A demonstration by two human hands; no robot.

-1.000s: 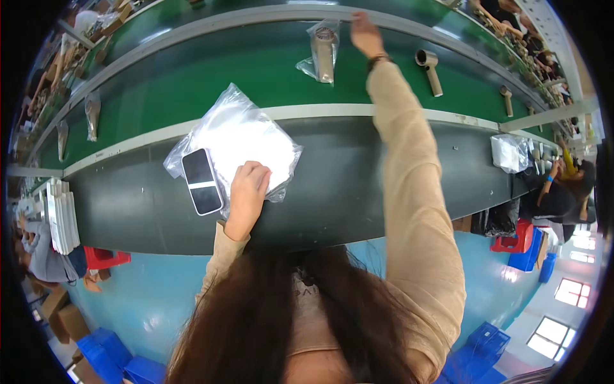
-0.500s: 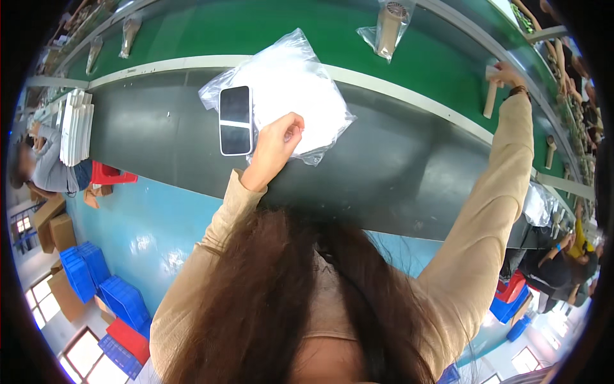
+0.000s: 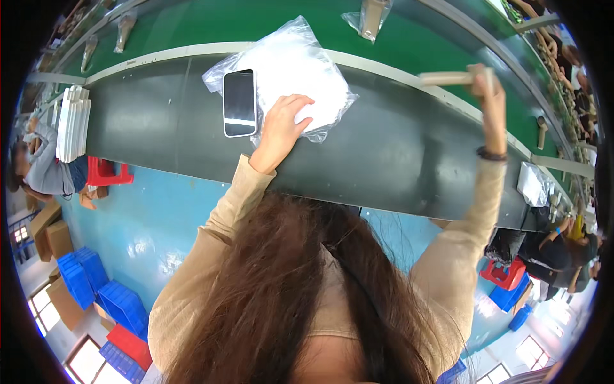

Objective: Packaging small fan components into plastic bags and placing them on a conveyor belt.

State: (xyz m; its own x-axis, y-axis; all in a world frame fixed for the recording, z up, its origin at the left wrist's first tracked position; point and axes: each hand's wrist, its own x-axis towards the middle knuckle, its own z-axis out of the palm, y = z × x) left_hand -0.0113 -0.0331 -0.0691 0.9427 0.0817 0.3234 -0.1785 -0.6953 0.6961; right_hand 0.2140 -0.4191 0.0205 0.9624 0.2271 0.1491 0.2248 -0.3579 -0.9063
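My left hand rests on a stack of clear plastic bags, fingers spread and slightly curled, thumb apart. A phone with a dark screen and pale rim lies on the stack's left edge, beside that hand. To the right, my right hand is raised near the pale rail and closed around a beige hair dryer. Its handle-like part points left; motion blurs it, and my fingers hide part of it.
A green conveyor belt runs beyond the dark work surface, carrying bagged beige items and a loose one. White strips are stacked at left, a plastic bundle lies right. Blue crates stand on the floor; people work at both sides.
My right hand has lifted the hair dryer off the belt and brought it left and nearer, swinging its handle leftward. My left hand has opened from a pinch over the bags.
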